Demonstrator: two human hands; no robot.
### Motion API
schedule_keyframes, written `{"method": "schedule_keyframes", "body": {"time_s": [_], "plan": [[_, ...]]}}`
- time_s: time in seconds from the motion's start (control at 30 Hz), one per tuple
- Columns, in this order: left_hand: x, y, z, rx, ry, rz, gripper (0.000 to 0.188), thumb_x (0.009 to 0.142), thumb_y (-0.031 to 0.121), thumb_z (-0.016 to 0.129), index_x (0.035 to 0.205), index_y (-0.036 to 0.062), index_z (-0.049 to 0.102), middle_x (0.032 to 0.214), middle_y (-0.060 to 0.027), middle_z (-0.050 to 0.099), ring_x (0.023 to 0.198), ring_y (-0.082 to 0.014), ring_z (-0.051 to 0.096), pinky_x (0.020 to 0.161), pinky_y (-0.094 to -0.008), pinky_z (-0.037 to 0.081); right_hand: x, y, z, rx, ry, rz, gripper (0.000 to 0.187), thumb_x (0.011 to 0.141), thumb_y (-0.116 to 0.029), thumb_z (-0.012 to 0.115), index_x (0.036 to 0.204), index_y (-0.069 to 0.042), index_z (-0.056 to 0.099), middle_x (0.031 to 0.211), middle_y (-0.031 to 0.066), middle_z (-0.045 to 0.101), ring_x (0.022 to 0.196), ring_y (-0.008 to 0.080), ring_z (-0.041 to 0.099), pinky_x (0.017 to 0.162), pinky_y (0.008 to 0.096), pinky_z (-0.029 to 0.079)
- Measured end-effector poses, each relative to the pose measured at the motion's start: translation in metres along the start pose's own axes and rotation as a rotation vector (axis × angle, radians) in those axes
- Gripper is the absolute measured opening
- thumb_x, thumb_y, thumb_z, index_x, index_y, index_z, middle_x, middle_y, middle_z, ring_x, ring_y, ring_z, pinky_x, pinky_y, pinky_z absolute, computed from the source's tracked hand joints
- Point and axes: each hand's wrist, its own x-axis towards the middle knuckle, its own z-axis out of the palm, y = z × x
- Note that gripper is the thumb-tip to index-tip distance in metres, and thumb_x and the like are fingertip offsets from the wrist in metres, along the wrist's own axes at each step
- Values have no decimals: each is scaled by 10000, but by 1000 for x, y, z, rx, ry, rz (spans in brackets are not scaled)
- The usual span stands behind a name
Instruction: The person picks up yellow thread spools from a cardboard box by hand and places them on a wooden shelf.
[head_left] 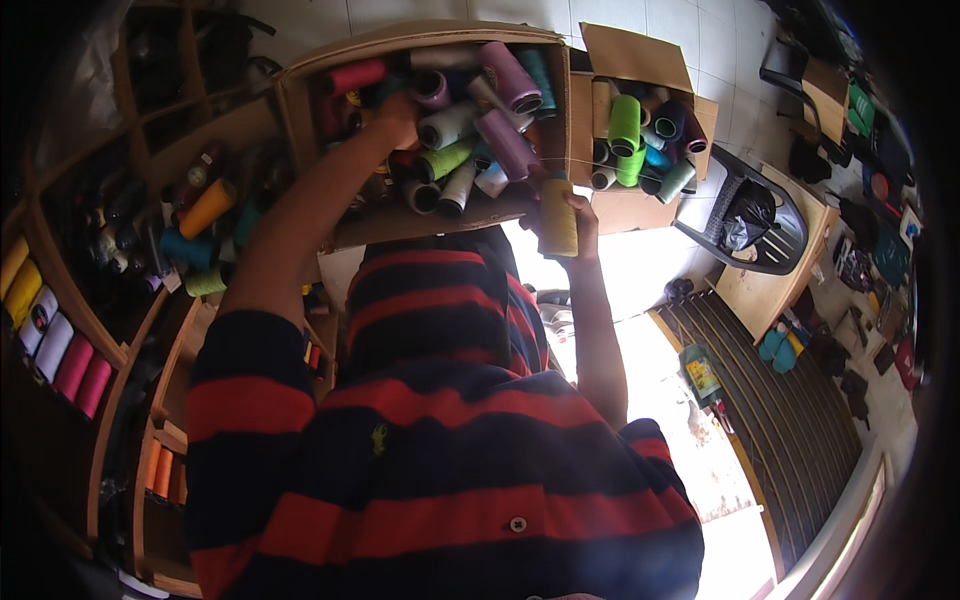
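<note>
My right hand (582, 228) is wrapped round a yellow cone of thread (558, 215), held upright at the near right corner of a large cardboard box (430, 232). My left hand (396, 122) reaches into that box among the cones; its fingers are hidden in shadow, so whether they hold one I cannot tell. Close to it lie a red cone (356, 75), a purple cone (431, 90) and a pale green cone (447, 126). Two longer purple cones (510, 77) lie on the right side of the pile. A thin thread runs rightward near the yellow cone.
A smaller open carton (640, 210) with several cones, including a bright green cone (625, 125), adjoins on the right. Wooden shelves (110, 330) with thread cones stand at my left. A grey plastic chair (755, 215) and a slatted panel (770, 400) are at the right.
</note>
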Motion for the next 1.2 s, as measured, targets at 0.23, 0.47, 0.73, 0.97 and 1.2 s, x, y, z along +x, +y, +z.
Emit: {"method": "schedule_keyframes", "body": {"time_s": [0.23, 0.47, 0.73, 0.97, 1.2], "plan": [[-19, -4, -13, 87, 106, 59, 428, 741, 347, 636, 1059, 66, 690, 1274, -149, 577, 1320, -317, 385, 1050, -472, 338, -4, 14, -17, 62, 174, -12, 548, 883, -404, 524, 1222, 26, 486, 898, 204, 642, 740, 289, 656, 672, 387, 549], [-55, -4, -41, -37, 220, 109, 351, 784, 320, 644, 990, 40, 689, 1194, -163, 556, 1238, -322, 414, 987, -493, 361, -18, 10, -5, -50, 202, -45, 490, 939, -421, 447, 1143, 19, 514, 850, 163, 617, 713, 280, 630, 659, 376, 518], [-123, 20, -70, -388, 606, -39, 255, 817, 235, 619, 996, 66, 686, 1175, -129, 540, 1077, -329, 477, 929, -459, 388, -18, 22, -20, 10, 232, -27, 474, 928, -411, 507, 1181, -11, 521, 879, 138, 628, 750, 233, 648, 672, 367, 556], [-171, 24, -83, -666, 1076, -494, 377, 744, 172, 765, 979, 55, 493, 971, -110, 504, 972, -279, 498, 848, -422, 423, 1, 21, -36, -231, 167, -94, 489, 928, -421, 525, 1257, -60, 500, 1000, 98, 609, 865, 185, 636, 719, 341, 551], [-225, 61, -84, -1231, 1239, -921, 353, 791, 202, 764, 927, 59, 472, 850, -34, 480, 814, -165, 469, 783, -325, 437, 36, 4, -9, -704, -46, -71, 595, 930, -329, 537, 1430, -71, 343, 1171, 105, 559, 1017, 202, 591, 857, 335, 501]]}}
